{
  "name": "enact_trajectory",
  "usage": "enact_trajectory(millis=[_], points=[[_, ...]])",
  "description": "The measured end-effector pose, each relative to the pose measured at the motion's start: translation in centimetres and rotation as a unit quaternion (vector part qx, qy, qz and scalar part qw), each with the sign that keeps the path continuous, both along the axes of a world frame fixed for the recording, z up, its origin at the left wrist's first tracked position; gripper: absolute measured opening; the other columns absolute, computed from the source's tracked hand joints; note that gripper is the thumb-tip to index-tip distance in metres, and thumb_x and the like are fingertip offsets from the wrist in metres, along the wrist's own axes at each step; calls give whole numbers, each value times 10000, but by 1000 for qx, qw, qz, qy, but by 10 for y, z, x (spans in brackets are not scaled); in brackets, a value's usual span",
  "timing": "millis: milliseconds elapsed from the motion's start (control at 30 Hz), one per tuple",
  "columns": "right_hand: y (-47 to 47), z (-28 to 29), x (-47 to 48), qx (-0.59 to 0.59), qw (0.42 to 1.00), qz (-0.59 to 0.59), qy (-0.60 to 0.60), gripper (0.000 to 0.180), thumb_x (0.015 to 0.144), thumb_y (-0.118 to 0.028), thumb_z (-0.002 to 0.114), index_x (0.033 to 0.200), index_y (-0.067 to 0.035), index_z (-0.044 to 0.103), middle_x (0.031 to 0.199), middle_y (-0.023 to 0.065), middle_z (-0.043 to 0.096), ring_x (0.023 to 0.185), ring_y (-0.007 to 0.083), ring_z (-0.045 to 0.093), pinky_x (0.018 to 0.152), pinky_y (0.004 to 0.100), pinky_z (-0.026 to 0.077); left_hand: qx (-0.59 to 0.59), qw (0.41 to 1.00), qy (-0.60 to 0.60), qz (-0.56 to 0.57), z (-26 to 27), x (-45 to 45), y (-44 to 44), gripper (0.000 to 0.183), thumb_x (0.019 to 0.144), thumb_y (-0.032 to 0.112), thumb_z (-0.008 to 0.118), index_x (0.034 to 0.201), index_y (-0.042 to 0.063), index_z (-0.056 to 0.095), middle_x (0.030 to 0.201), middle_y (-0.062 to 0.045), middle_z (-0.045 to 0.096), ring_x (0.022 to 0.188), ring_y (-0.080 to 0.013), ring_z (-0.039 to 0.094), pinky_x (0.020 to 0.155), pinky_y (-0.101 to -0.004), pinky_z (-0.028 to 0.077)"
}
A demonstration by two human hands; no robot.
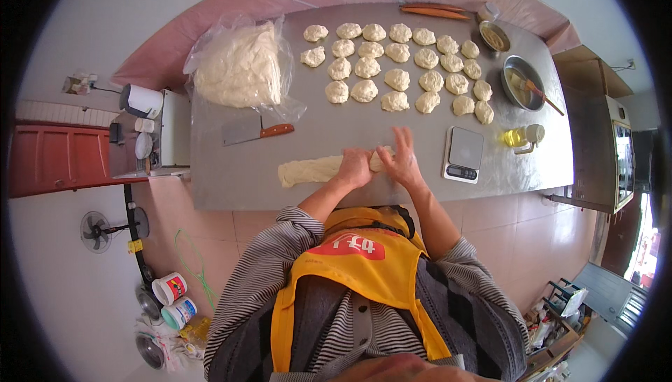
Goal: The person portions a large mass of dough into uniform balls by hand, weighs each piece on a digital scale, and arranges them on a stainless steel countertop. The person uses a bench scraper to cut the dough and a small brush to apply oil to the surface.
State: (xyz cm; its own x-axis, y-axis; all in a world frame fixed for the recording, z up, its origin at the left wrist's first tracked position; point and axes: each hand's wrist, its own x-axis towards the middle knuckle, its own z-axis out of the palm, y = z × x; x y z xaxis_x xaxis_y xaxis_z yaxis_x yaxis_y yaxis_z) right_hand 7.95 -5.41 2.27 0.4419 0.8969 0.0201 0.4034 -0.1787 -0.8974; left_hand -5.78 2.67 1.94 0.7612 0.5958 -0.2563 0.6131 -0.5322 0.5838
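Observation:
A thick rope of pale dough (311,170) lies along the front of the metal table. My left hand (357,165) grips it near its right end. At that end my right hand (402,160) has its fingers spread, its thumb against the dough beside my left hand. Behind them, rows of dough pieces (397,80) cover the middle of the table. A large mass of dough (239,69) rests in clear plastic at the back left. In front of it lies a cleaver with a wooden handle (277,130). A digital scale (466,148) stands right of my hands.
To the right are an oil dispenser (517,136), a metal bowl with a brush (517,75) and a smaller bowl (494,36) holding a brownish mixture. Rolling pins (436,11) lie by the back edge. The table's front edge (294,207) runs close to my body.

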Motion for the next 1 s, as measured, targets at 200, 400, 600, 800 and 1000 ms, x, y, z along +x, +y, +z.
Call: enact_trajectory(millis=[200,400,600,800,1000], points=[[3,2,3,-206,978,43,-3,401,910,-376,627,1029,-2,711,909,258,701,898,420,699,801,465,551,-64,998,25,-14,-12,-6,1,437,752,324,816,1115,106,707,1066,-159,731,1004,-368,682,863,-487,538],[-7,-12,6,-241,966,-17,91,379,877,-339,611,998,2,720,876,223,715,819,347,702,712,421,554,-36,997,65,11,-11,17,-14,357,748,283,780,1062,122,726,1080,-138,729,1050,-363,666,901,-494,526],[-25,-44,11,-169,904,-25,393,336,882,-252,627,1061,28,675,936,90,689,837,205,664,735,354,544,43,995,81,-27,-18,13,-17,188,770,244,719,900,111,746,971,-118,731,1027,-355,652,852,-550,512],[-35,-12,13,-106,828,-35,550,328,910,-169,617,1174,24,621,1045,91,664,913,196,649,779,337,549,57,995,59,-49,-24,9,-14,204,774,250,718,880,76,731,1032,-113,720,1085,-355,632,865,-611,481],[-50,56,79,-42,990,-34,133,411,958,-237,640,1304,-19,602,1159,121,696,1020,243,682,869,355,535,64,996,49,-28,-43,-10,-14,881,708,419,850,1454,122,487,1351,-156,596,1266,-387,532,1010,-653,395]])
